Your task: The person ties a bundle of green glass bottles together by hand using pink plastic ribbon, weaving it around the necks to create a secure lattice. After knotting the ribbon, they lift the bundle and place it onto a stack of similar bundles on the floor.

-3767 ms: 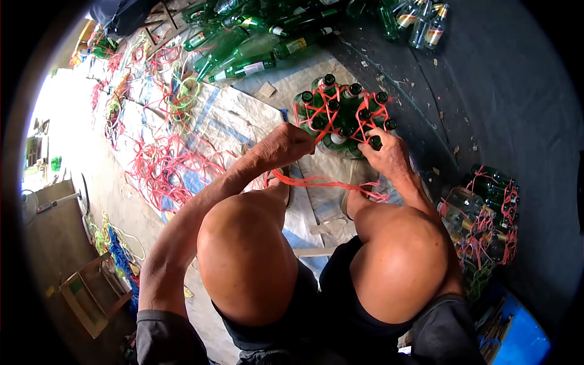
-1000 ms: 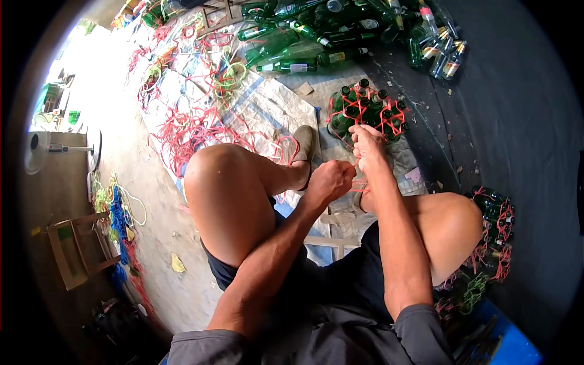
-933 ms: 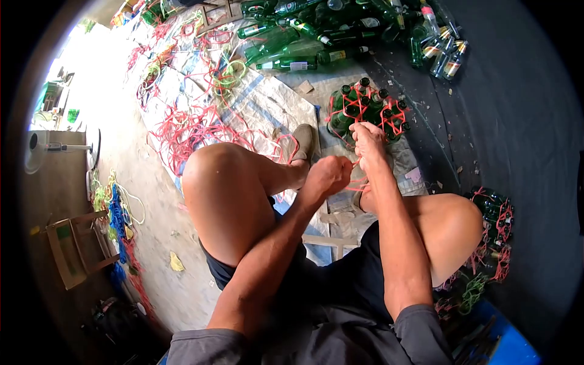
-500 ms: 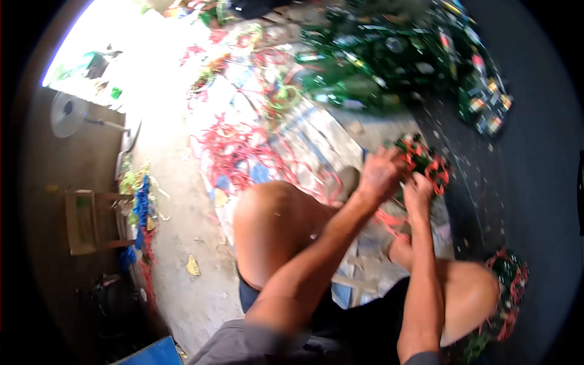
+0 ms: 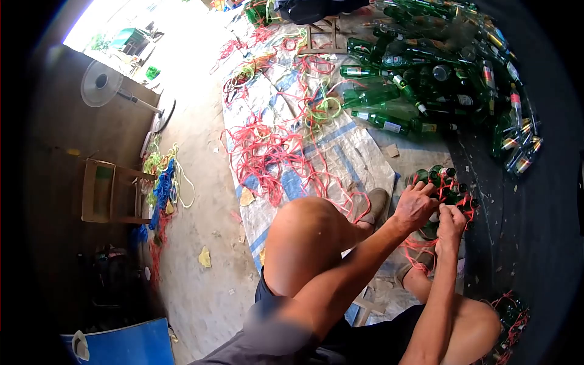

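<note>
This looks like a makeshift workshop, with a bright opening [image 5: 115, 36] at one corner and a bare floor [image 5: 201, 182] partly under a striped sheet [image 5: 344, 146]. Heaped green bottles [image 5: 438, 74], tangled pink cord [image 5: 266, 155] and a corded bottle bundle [image 5: 449, 187] suggest handwork (a fan [image 5: 101, 83] stands nearby).

A compact bundle of green glass bottles [image 5: 449, 190] stands upright, necks up and packed side by side, on the pale, blue-striped sheet [image 5: 340, 152], near the dark floor covering [image 5: 502, 225]. Flat pinkish-red twine [image 5: 420, 245] crosses between the necks and loops around them, binding the group together. Loose strands trail from the bundle's near side and lie in a slack tangle just beside it. The nearest bottles are partly hidden, so their count is unclear.
</note>
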`<control>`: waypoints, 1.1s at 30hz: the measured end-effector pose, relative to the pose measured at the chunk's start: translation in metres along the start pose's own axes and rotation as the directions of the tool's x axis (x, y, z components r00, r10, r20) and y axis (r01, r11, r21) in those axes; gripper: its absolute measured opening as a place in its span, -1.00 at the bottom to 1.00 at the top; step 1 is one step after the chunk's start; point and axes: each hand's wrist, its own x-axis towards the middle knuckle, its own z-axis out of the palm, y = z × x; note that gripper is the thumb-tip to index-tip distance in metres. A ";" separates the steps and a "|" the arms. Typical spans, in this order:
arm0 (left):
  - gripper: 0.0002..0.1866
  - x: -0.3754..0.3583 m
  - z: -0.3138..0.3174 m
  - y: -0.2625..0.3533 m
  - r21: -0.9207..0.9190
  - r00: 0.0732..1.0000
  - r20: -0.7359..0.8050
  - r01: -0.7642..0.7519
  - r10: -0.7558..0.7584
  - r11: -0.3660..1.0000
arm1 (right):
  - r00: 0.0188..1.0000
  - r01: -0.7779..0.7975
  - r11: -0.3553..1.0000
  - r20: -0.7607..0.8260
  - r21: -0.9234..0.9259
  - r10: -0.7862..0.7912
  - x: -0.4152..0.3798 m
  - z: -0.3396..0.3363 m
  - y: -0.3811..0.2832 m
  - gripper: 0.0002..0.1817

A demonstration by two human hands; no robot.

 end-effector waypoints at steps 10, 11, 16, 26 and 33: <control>-0.86 0.006 0.014 -0.002 -0.036 0.999 -0.020 -0.043 0.043 0.998 | 0.964 -0.250 0.955 0.134 0.157 0.231 -0.010 -0.009 -0.021 -0.77; -0.86 0.006 0.018 -0.006 -0.045 0.996 -0.056 -0.065 0.063 0.997 | 0.959 -0.259 0.952 0.162 0.163 0.233 -0.014 -0.011 -0.021 -0.78; -0.77 0.011 0.013 -0.010 -0.159 0.991 0.001 -0.133 0.135 0.978 | 0.957 -0.205 0.975 0.225 0.079 0.183 -0.037 -0.021 -0.021 -0.76; -0.78 0.012 0.032 -0.013 -0.112 0.984 -0.007 -0.176 0.176 0.978 | 0.975 0.013 0.997 0.221 -0.081 0.005 -0.038 -0.031 -0.039 -0.74; -0.85 0.015 0.034 -0.011 -0.101 0.992 0.026 -0.117 0.120 0.988 | 0.982 0.142 0.981 0.146 -0.133 -0.122 -0.017 -0.022 -0.041 -0.75</control>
